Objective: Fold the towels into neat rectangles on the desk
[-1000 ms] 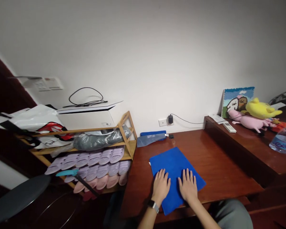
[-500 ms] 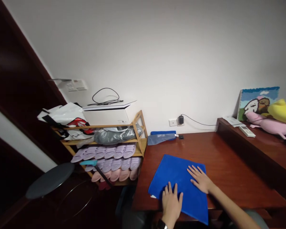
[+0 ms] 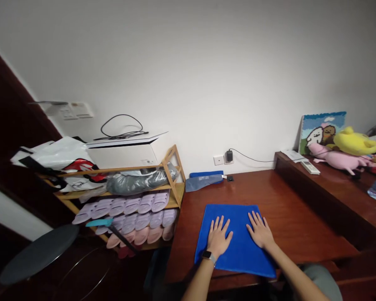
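A blue cloth (image 3: 238, 251) lies spread out on the brown wooden table (image 3: 253, 186), its near edge close to the table's front edge. My left hand (image 3: 218, 239) rests flat on the cloth's left half, fingers spread, with a watch on the wrist. On the right half, my right hand (image 3: 260, 230) also lies flat with its fingers apart. Neither hand grips anything; both palms are hidden against the fabric.
Folded grey and blue cloths (image 3: 203, 182) lie at the table's back left. A wooden rack (image 3: 175, 184) with slippers stands to the left, beside a dark round stool (image 3: 40, 253). Plush toys (image 3: 338, 159) and a remote (image 3: 310, 167) sit on the raised ledge at right.
The cloth has turned and now lies squarer to the table. My left hand has moved forward on it, and my right hand has shifted slightly. The view has swung right.
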Tool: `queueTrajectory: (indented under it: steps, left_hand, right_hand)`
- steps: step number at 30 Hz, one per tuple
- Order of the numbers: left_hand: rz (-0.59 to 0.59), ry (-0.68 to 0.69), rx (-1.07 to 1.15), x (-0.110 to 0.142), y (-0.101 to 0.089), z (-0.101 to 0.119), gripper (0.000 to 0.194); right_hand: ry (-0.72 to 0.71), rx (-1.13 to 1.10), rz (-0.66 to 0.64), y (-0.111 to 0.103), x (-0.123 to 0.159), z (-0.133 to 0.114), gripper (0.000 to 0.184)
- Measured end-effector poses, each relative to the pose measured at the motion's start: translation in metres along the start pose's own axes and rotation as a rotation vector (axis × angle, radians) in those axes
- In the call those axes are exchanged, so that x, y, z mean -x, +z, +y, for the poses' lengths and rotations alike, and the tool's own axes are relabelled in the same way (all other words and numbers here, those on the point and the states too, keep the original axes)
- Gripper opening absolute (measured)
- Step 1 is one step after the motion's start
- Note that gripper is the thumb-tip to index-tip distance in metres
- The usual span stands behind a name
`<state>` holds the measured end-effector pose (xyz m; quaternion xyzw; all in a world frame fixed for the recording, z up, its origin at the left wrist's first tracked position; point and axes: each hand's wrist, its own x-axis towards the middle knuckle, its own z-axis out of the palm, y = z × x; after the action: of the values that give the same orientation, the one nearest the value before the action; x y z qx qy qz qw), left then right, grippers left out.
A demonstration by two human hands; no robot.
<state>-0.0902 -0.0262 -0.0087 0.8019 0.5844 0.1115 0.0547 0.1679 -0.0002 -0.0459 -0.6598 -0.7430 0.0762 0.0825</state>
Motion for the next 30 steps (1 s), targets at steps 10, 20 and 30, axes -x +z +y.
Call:
queueTrajectory:
  steps: [10, 20, 30]
  left_hand:
    - [0.068, -0.126, -0.06, 0.006, 0.017, 0.026, 0.062]
    - [0.175, 0.048, -0.086, -0.035, 0.012, 0.049, 0.057]
    - [-0.016, 0.09, 0.005, -0.117, 0.039, 0.088, 0.059]
  right_hand:
    - [0.105, -0.057, -0.1, -0.032, -0.049, 0.01, 0.07]
    - [0.101, -0.092, -0.052, -0.029, -0.054, 0.017, 0.072]
    - [0.092, -0.064, -0.082, -0.03, -0.054, 0.019, 0.069]
